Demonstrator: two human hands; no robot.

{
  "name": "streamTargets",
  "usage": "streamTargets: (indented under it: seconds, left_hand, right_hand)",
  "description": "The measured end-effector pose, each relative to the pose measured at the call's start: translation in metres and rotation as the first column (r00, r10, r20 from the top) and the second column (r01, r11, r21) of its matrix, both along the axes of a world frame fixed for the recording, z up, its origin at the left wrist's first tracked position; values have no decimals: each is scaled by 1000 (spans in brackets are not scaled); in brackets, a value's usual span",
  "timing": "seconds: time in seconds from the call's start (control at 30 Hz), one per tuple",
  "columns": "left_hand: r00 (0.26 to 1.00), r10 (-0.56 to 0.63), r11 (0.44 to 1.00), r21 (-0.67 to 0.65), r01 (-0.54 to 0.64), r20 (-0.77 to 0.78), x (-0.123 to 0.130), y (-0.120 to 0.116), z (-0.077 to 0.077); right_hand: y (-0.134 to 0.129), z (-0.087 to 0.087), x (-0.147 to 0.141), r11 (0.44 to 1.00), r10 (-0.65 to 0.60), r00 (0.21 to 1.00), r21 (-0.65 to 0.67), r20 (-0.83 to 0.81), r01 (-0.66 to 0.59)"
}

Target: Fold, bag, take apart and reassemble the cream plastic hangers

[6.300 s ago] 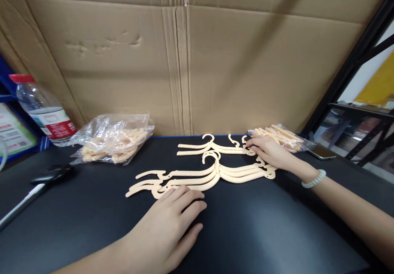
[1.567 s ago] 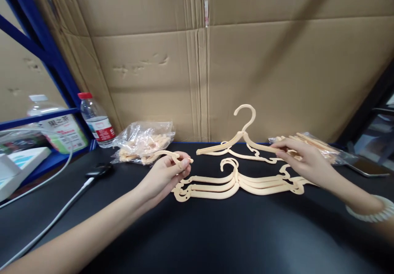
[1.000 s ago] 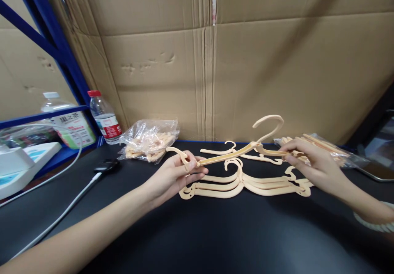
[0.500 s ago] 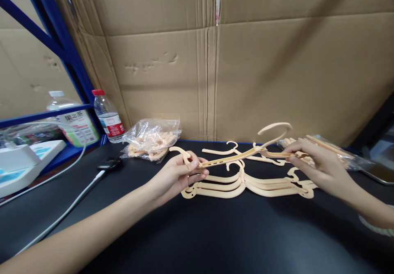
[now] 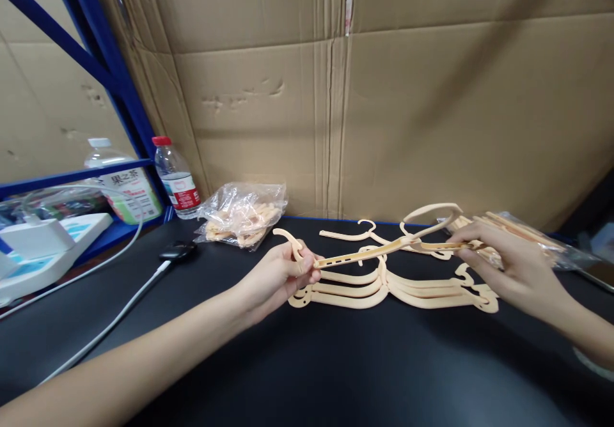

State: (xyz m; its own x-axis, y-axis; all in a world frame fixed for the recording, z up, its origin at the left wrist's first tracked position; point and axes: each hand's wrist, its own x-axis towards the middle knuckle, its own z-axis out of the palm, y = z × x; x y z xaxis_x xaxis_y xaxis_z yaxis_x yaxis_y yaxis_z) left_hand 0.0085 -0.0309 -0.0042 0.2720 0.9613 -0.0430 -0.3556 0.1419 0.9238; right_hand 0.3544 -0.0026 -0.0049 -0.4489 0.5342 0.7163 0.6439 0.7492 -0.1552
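Left hand (image 5: 283, 273) pinches a curved end piece (image 5: 288, 236) at one end of a beige hanger (image 5: 364, 254), thumb closed against fingers. Right hand (image 5: 511, 261) pinches the hanger's opposite side. The hanger is held above the tabletop (image 5: 336, 363), over stacked hangers (image 5: 350, 299). The left-hand joint is covered; seating cannot be determined. Right hand partly hides a plastic bag (image 5: 522, 230).

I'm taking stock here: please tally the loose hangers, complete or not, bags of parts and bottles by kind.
Hangers: 5 (held hanger, back hanger, front stack of three)
Bags of parts: 2 (left bag, right bag)
Bottles: 2 (red-capped bottle, white-capped bottle)
Total: 9
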Motion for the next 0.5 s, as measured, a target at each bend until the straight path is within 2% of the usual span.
streamTargets:
  seconds: [0.3, 0.5]
  left_hand:
    - [1000, 13, 1000, -15, -14, -28, -1, 0, -8]
    - [994, 86, 996, -29, -88, -61, 2, -2, -8]
  right_hand:
    - [0, -3, -3, 998, -1, 1000, 57, 5, 0]
    - [-1, -4, -8, 996, -14, 999, 90, 36, 11]
